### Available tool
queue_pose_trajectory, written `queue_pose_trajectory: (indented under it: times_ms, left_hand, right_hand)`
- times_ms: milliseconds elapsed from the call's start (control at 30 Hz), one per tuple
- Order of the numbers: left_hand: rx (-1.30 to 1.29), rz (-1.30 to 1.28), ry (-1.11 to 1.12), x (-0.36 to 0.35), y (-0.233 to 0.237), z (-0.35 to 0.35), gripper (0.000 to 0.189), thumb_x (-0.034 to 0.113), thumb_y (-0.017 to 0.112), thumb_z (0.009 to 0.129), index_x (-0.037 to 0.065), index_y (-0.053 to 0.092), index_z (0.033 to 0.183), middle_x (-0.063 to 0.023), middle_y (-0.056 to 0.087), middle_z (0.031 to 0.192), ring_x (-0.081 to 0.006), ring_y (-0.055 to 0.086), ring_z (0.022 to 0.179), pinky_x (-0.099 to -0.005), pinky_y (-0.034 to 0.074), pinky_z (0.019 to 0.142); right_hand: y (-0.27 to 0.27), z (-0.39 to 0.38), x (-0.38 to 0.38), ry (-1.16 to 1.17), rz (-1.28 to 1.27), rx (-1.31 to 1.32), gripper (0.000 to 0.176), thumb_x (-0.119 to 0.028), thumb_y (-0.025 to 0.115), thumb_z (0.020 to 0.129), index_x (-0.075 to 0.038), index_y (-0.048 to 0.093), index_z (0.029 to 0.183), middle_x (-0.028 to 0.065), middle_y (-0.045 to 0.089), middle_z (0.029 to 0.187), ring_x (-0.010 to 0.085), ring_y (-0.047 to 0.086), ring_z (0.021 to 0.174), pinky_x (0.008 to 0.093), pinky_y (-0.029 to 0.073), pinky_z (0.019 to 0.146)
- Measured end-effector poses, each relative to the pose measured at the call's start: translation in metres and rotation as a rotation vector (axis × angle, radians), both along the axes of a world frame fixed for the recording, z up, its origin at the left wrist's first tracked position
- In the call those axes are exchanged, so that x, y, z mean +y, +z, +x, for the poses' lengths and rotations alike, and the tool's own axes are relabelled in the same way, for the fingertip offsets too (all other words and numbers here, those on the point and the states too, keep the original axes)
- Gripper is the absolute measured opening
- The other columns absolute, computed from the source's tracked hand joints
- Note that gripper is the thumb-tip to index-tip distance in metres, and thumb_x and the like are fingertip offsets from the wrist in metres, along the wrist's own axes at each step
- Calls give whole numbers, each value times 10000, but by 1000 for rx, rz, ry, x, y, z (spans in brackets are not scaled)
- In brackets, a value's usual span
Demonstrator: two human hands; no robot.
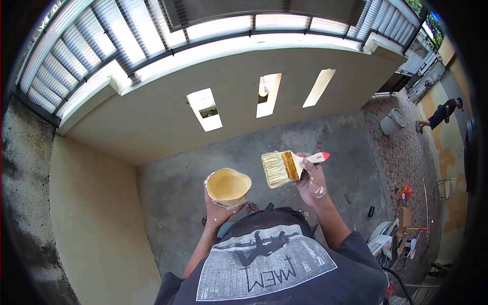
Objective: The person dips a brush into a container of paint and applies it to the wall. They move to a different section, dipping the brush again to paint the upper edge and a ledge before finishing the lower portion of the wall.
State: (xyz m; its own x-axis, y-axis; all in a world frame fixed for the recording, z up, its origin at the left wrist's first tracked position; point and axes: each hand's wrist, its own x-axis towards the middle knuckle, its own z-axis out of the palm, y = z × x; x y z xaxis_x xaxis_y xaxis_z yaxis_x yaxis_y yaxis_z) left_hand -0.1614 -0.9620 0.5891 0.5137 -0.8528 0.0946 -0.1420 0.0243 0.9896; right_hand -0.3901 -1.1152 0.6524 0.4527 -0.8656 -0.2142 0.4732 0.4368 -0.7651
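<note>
My left hand (pixel 219 209) is wrapped round a paint container (pixel 229 186), a cut-down tub with a wavy rim and cream-yellow paint inside. In my right hand (pixel 312 187) is a wide paintbrush (pixel 284 168), gripped by its pale, red-tipped handle. Its bristles point left towards the container and are coated with pale paint; a gold-coloured band joins them to the handle. Brush and container are apart, both held up in front of my body. White paint spots mark my right wrist.
Ahead stands a low beige wall (pixel 168 127) with three slots, topped by a metal fence. A grey bucket (pixel 393 122) stands at right, near a walking person (pixel 443 113). Tools and boxes (pixel 404 221) lie at lower right. Concrete floor (pixel 173 203) surrounds my feet.
</note>
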Motion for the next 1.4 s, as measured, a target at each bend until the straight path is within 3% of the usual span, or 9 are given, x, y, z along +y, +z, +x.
queue_pose_trajectory:
  times_ms: [133, 200, 233, 300, 333, 400, 533, 967, 1400]
  left_hand:
    - [-118, -63, -94, -28, 12, -14, 980, 250, 947, 576, 7, 371, 1331, -127, 545, 1236, -243, 566, 1152, -382, 462, 993]
    - [-201, -105, -125, -34, 16, -16, 967, 256, 941, 587, 4, 385, 1337, -129, 544, 1245, -247, 565, 1156, -384, 460, 996]
    - [-174, -139, -137, -36, 17, -18, 938, 259, 938, 589, 6, 419, 1327, -131, 549, 1246, -252, 568, 1157, -383, 460, 996]
    - [-160, -177, -135, -37, 27, -22, 909, 262, 936, 590, 9, 453, 1318, -132, 553, 1248, -257, 571, 1157, -382, 460, 996]
    - [-176, -153, -122, -36, 35, -26, 879, 266, 932, 593, 18, 481, 1306, -131, 557, 1250, -260, 573, 1159, -383, 460, 996]
    - [-125, -154, -118, -36, 35, -30, 832, 267, 923, 595, 40, 524, 1289, -135, 563, 1256, -276, 575, 1166, -392, 461, 998]
    - [-168, -134, -90, -18, 30, -21, 827, 238, 910, 588, 36, 514, 1286, -148, 560, 1246, -317, 570, 1166, -401, 460, 999]
    - [-208, -320, 141, 3, 18, -29, 896, 195, 894, 581, 24, 426, 1326, -159, 520, 1239, -332, 560, 1156, -410, 462, 990]
    - [-276, -362, 242, 14, 13, -25, 903, 212, 897, 571, 30, 429, 1321, -157, 528, 1204, -330, 564, 1136, -419, 464, 982]
  right_hand:
    - [49, 1, -27, -185, -746, 197, 207, -166, 657, 909, 6, 641, 1023, 48, 629, 933, 90, 626, 803, 222, 535, 620]
    - [82, 9, -34, -121, -1048, 233, 182, -123, 700, 876, 4, 668, 1002, 76, 659, 971, 129, 639, 851, 259, 540, 715]
    - [95, 12, -37, -117, -1035, 227, 182, -123, 700, 876, 4, 668, 1002, 76, 659, 971, 129, 639, 851, 259, 540, 715]
    - [118, 21, -44, 255, -1330, 391, 167, -122, 722, 858, -28, 686, 992, 69, 691, 957, 153, 665, 861, 282, 543, 742]
    - [126, 26, -46, 262, -1335, 378, 167, -122, 722, 858, -28, 686, 992, 69, 691, 957, 153, 665, 861, 282, 543, 742]
    - [137, 38, -49, 653, -1270, 470, 162, -117, 740, 837, -55, 692, 979, 63, 708, 916, 173, 690, 840, 282, 546, 740]
    - [140, 75, -26, 848, -1337, 595, 177, -97, 763, 794, -55, 687, 949, 82, 690, 848, 211, 692, 747, 297, 534, 669]
    - [99, 118, -16, 1074, -1623, 501, 150, -66, 749, 751, -37, 682, 882, 90, 657, 742, 228, 665, 615, 313, 509, 577]
    - [95, 134, -8, 1089, -1611, 506, 132, -52, 730, 785, 3, 676, 892, 107, 669, 762, 183, 646, 632, 284, 505, 593]
